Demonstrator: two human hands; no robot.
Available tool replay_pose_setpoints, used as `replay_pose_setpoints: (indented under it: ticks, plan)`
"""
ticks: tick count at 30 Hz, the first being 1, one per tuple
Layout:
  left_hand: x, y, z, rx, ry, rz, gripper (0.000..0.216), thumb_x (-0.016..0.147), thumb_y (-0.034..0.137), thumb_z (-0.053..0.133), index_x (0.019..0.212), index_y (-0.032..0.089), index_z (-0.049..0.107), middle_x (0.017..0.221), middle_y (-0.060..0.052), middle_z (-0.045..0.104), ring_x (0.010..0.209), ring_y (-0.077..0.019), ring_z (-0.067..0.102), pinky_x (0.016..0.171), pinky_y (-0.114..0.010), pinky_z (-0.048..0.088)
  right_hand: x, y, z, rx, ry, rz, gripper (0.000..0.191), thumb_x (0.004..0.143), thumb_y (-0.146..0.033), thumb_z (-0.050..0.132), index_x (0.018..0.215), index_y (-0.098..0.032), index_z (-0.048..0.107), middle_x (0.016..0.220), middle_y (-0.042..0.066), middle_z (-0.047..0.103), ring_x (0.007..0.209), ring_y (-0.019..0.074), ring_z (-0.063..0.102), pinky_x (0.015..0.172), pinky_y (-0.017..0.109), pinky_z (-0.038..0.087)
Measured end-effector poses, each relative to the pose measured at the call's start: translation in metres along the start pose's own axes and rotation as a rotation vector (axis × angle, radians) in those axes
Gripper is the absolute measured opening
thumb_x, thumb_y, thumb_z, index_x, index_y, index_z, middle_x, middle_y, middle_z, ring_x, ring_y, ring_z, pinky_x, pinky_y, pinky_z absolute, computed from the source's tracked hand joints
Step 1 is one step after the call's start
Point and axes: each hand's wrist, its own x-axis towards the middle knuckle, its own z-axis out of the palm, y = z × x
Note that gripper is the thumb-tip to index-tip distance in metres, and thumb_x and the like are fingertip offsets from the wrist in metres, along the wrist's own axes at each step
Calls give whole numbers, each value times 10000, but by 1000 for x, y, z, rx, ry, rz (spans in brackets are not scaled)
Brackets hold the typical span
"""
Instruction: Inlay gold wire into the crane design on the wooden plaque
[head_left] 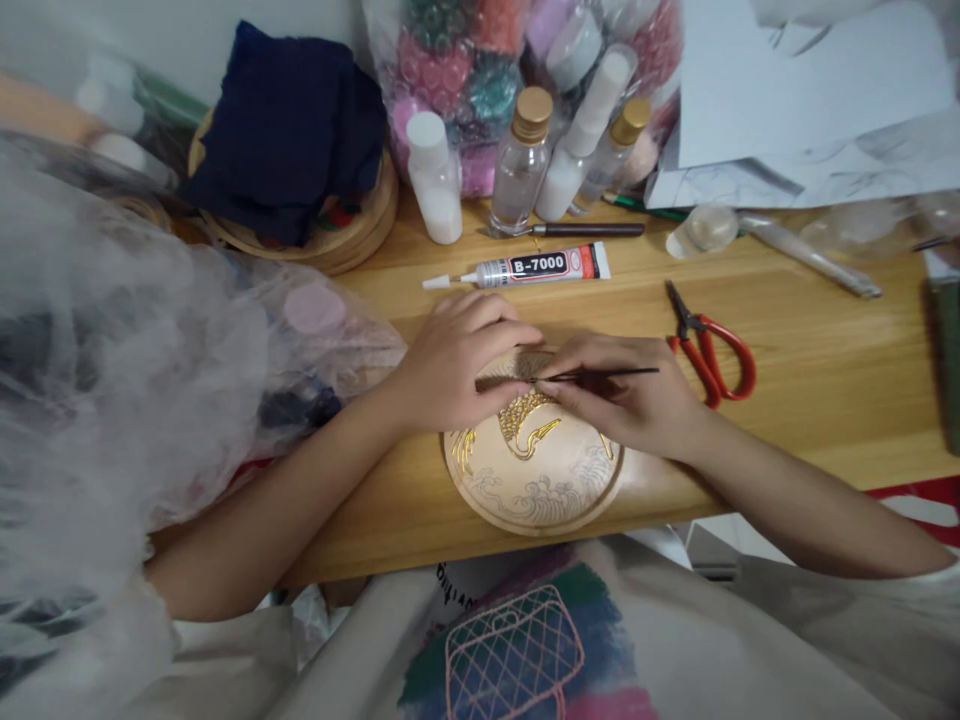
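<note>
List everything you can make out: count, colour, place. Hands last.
disc: 1, pale wood with gold lines, lower centre
thin tool: 1, dark, over disc
tube: 1, white-black-red, behind disc
knife: 1, dark handle, behind tube
bottles: 4, clear and white, behind tube
pliers: 1, red handles, right of disc
papers: count unclear, white, back right
pencil: 1, green, at papers' front-left
tub: 1, clear, right of pencil
stick: 1, whitish, right of tub
cloth: 1, navy, on wooden rounds
wooden rounds: count unclear, tan, back left
bag: 1, clear, mixed-colour contents, back centre
plastic: count unclear, clear, left
table: 1, yellow-brown, under disc
clothing: 1, off-white with print, bottom
left hand: 1, bare, on disc's left
right hand: 1, bare, pinching thin tool
</note>
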Motion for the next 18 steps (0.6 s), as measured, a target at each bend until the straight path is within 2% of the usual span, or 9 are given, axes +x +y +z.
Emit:
replay_pose_setpoints:
  ticks: [13, 18]
  plan:
    - [-1, 1, 0, -15, -11, -19, 291, 880, 370, 623, 1121, 209, 632, 1090, -68, 623, 1016, -244, 555, 906, -408, 406, 1, 0, 0, 7, -1, 33, 77, 876, -183, 651, 911, -235, 695, 845, 19, 744, 812, 165, 712, 733, 305, 573]
    - [0, 0, 0, -6, -14, -19, 301, 883, 393, 620, 1122, 210, 634, 1091, -70, 621, 1015, -246, 552, 895, -407, 406, 0, 0, 0, -8, 0, 31, 61, 875, -179, 652, 907, -215, 691, 856, 26, 746, 798, 152, 708, 725, 285, 568]
